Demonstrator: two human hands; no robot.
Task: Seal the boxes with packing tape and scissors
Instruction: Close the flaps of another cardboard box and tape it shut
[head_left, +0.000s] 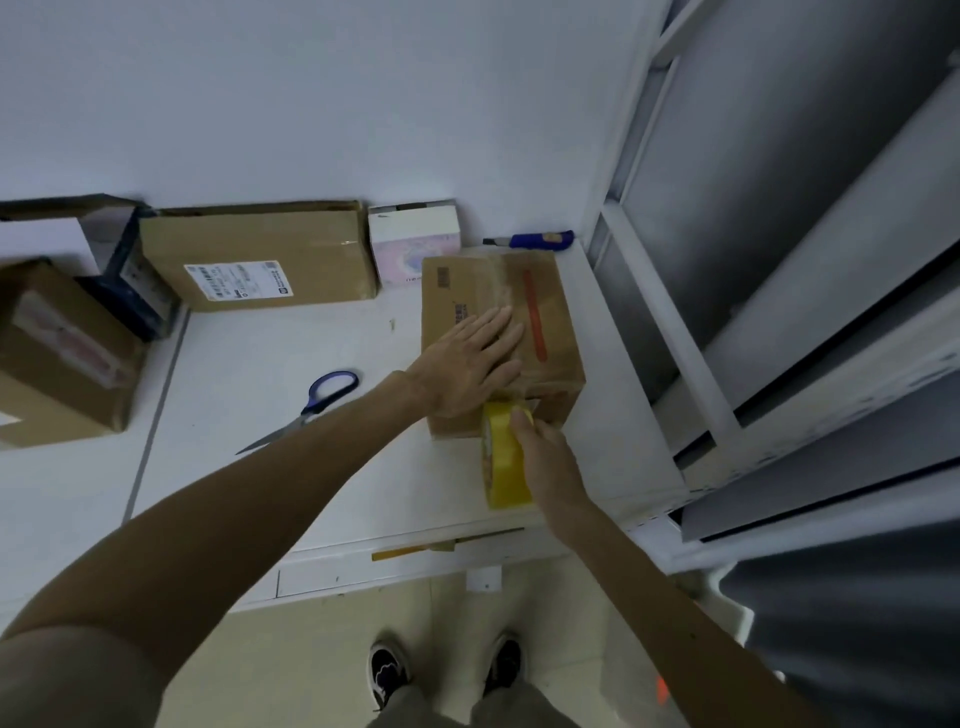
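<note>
**At the packing table, one box taped but not yet cut free**

On a white table (249, 353) beside a metal rack, a person works on a brown cardboard box (550, 332) at the table's right end. The left hand (470, 364) lies flat on the box top, fingers straight, pressing the flaps down. The right hand (545, 457) grips a yellow roll of packing tape (501, 457), held against the box's near face just below the top edge.

A glossy strip appears to run along the top seam toward the roll, so the lid looks mostly sealed. The cut seems to be what is left. The scissors (311, 410) lie well apart to the left, touched by neither hand.

A flat labelled carton (260, 254), a second brown box (57, 353) and a small white box (415, 241) sit farther back. Whether these need taping cannot be told.
</note>
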